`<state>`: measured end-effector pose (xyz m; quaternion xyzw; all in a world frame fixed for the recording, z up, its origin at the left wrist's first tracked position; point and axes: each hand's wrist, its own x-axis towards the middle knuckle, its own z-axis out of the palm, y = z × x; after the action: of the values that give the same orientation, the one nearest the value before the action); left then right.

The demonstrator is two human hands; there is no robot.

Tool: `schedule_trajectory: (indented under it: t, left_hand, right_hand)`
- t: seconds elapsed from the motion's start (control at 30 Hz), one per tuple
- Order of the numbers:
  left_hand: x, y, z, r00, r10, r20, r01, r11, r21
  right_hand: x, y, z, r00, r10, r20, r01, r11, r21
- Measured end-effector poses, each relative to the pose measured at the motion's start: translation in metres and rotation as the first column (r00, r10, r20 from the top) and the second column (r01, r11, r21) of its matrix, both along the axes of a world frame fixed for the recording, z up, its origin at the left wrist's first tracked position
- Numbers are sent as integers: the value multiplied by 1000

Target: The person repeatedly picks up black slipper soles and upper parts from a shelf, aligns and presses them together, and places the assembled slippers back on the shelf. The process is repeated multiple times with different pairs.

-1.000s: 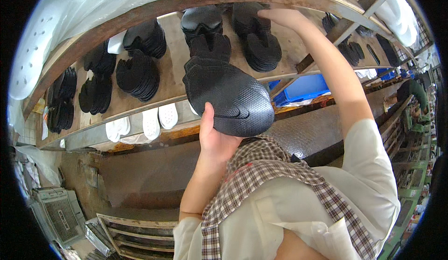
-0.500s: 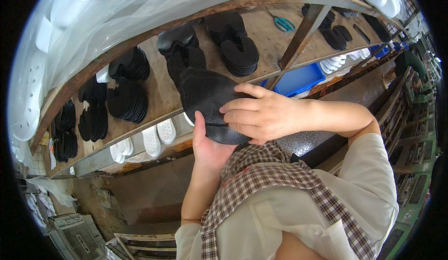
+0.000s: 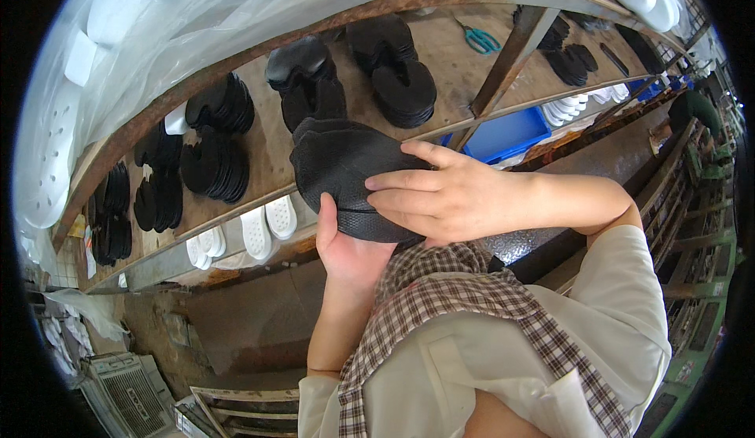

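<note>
A stack of black, leather-like shoe upper pieces (image 3: 334, 163) with a dimpled texture is held in front of me, at the shelf's edge. My left hand (image 3: 350, 253) supports it from below, the thumb pressed over its near left edge and the other fingers hidden underneath. Across the right side lies my right hand (image 3: 440, 194), its fingers over the top surface and its thumb out of sight. Just beyond are more stacks of curved black pieces (image 3: 405, 92) and a stack with a shiny top piece (image 3: 303, 60).
On the wooden shelf (image 3: 267, 155) are further black stacks (image 3: 216, 163) and teal-handled scissors (image 3: 481, 41). Below it stand white slippers (image 3: 255, 233) and a blue tray (image 3: 507, 135). A rusty metal post (image 3: 515, 60) rises at the right. Clear plastic sheeting (image 3: 197, 13) covers the upper shelf.
The black pieces have shifted slightly left and toward me, and their far end has drawn back from the stack behind. Both hands keep their hold, moving slightly left.
</note>
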<state>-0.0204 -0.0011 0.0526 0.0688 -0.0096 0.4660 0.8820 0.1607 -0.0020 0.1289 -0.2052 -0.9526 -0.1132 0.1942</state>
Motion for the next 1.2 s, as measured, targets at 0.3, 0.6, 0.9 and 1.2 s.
schedule_trajectory:
  t: [0.3,0.6,0.9,1.2]
  left_hand:
    - [-3,-1,-4,999,-16,-47,17,1000,22]
    - [-28,6,-3,993,79,-90,-80,997,-7]
    - [-35,5,-11,939,142,-313,-135,990,41]
    - [-25,15,-14,931,53,-361,16,983,186]
  right_hand:
    - [0,1,3,1000,-9,23,10,999,-48]
    - [59,59,18,851,-502,-157,505,863,-21]
    - [73,125,-67,804,-594,21,594,801,-74]
    - [53,99,-26,810,-512,-287,502,857,-114]
